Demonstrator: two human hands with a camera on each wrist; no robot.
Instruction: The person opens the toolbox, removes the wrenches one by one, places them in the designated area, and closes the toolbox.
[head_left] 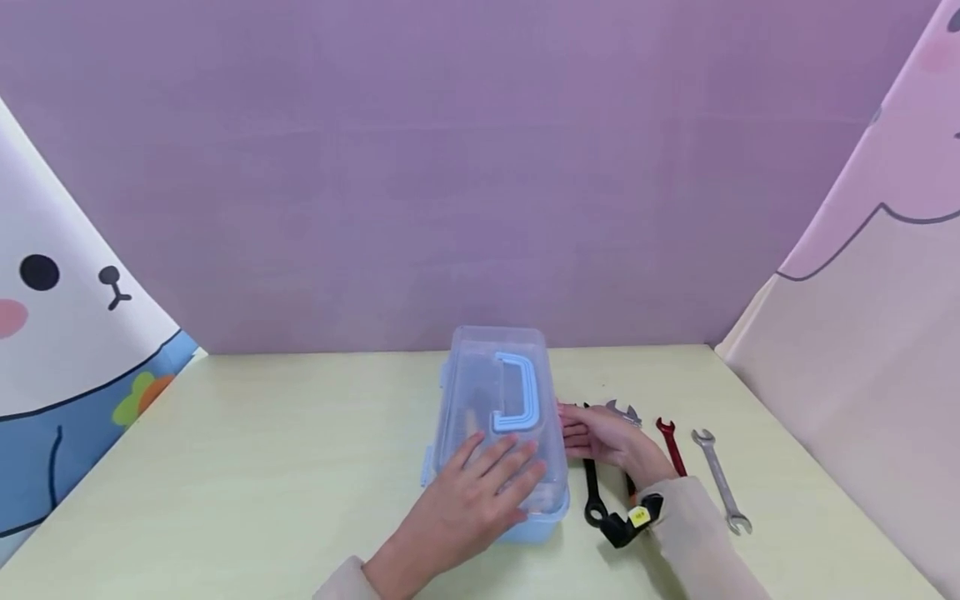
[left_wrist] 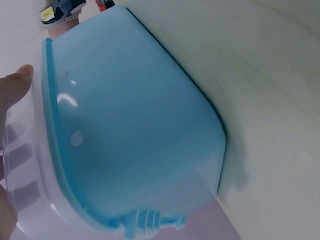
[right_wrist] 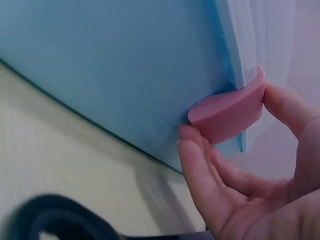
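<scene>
The left hand (head_left: 480, 492) lies flat, fingers spread and straight, on the clear lid (head_left: 498, 392) of a light-blue storage box (left_wrist: 135, 130) standing on the pale table (head_left: 262, 475), just nearer than the lid's blue handle (head_left: 517, 392). The left wrist view shows the box's blue wall and a blue latch (left_wrist: 150, 220) at its end, unseen from the head.

The right hand (head_left: 607, 437) sits against the box's right side. Only the right wrist view shows what it does: fingers and thumb pinch a pink clasp (right_wrist: 230, 112) at the lid's edge.

Under and beyond that hand lie a black wrench (head_left: 592, 496), a red wrench (head_left: 670, 446) and a silver wrench (head_left: 720, 479), farthest right.
</scene>
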